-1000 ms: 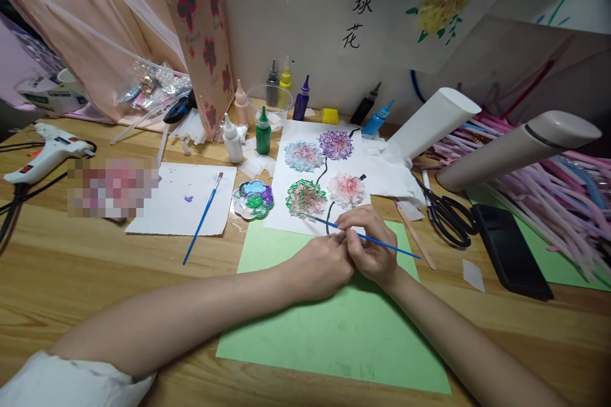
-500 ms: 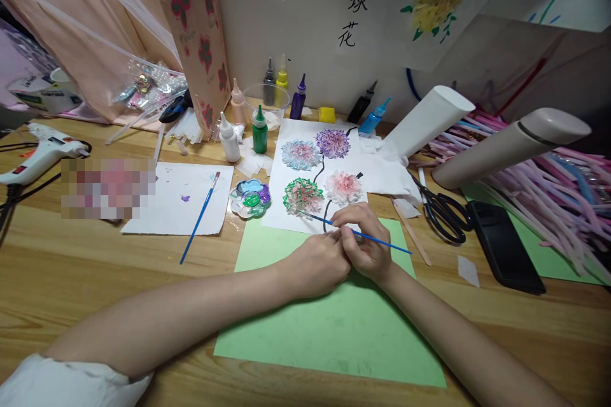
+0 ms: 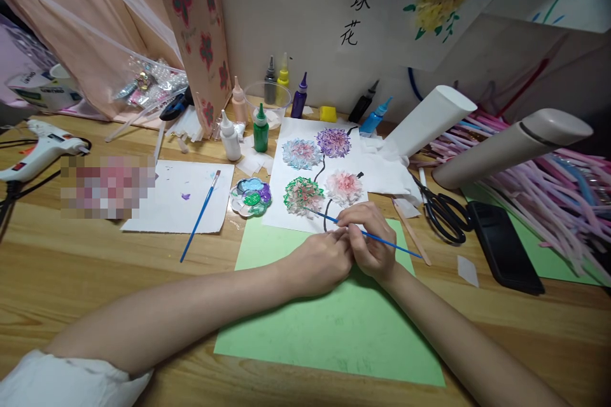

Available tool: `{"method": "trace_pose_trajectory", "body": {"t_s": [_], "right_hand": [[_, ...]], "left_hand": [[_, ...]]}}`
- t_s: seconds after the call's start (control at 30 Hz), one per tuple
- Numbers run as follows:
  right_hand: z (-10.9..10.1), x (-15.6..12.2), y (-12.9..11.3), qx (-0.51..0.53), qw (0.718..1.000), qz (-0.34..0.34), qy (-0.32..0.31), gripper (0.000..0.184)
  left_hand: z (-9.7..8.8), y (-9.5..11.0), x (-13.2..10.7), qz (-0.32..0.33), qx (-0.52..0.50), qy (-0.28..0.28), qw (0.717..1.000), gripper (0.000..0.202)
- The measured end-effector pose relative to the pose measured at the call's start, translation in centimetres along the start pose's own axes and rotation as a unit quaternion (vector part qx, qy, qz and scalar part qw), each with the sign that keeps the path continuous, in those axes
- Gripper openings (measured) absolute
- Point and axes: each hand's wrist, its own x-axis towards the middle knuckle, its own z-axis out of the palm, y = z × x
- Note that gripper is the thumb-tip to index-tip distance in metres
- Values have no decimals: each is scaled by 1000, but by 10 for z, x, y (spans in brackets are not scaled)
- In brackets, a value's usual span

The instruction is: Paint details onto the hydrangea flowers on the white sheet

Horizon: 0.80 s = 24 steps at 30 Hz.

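Note:
My right hand (image 3: pixel 368 240) pinches a thin blue paintbrush (image 3: pixel 392 244). The brush tip touches the lower right rim of a green-edged paper flower (image 3: pixel 302 194) on a white sheet (image 3: pixel 312 172). That sheet carries other puffy flowers in blue, purple and pink with black stems. My left hand (image 3: pixel 319 262) lies closed against the right hand's fingers, resting on a green sheet of paper (image 3: pixel 334 324). What the left fingers hold, if anything, is hidden. A small flower-shaped palette (image 3: pixel 251 196) with green, blue and purple paint sits left of the white sheet.
A second blue brush (image 3: pixel 201 214) lies across a white paper (image 3: pixel 179 197). Paint bottles (image 3: pixel 260 130) stand at the back. Scissors (image 3: pixel 443 211), a black phone (image 3: pixel 505 245), two white lamp heads (image 3: pixel 510 146) and pink straws (image 3: pixel 563 191) fill the right. A glue gun (image 3: pixel 35 152) lies far left.
The brush tip has shifted a little to the right along the green flower's lower edge. Both hands stay pressed together in nearly the same spot.

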Motion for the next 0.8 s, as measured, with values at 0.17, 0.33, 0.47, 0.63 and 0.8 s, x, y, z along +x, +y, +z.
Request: {"method": "trace_pose_trajectory", "body": {"t_s": [0.17,0.33,0.47,0.63,0.8], "right_hand": [[0,-1,0,10,999,-17,-43,19],[0,-1,1,2,999,-16,-43,20],[0,-1,2,7,998,-15,-64,20],[-1,-1,1,13,998,3,-62,20],[-1,-1,2,20,998,8,-55,21]], "left_hand": [[2,-1,-1,19,-15,-20,1000,18],[0,-1,0,10,-8,-13,1000,17],[-1,0,0,11,-12,-15,1000,17],[-1,0,0,5,-12,-2,1000,18],[0,0,0,7,-12,-9,1000,19]]}}
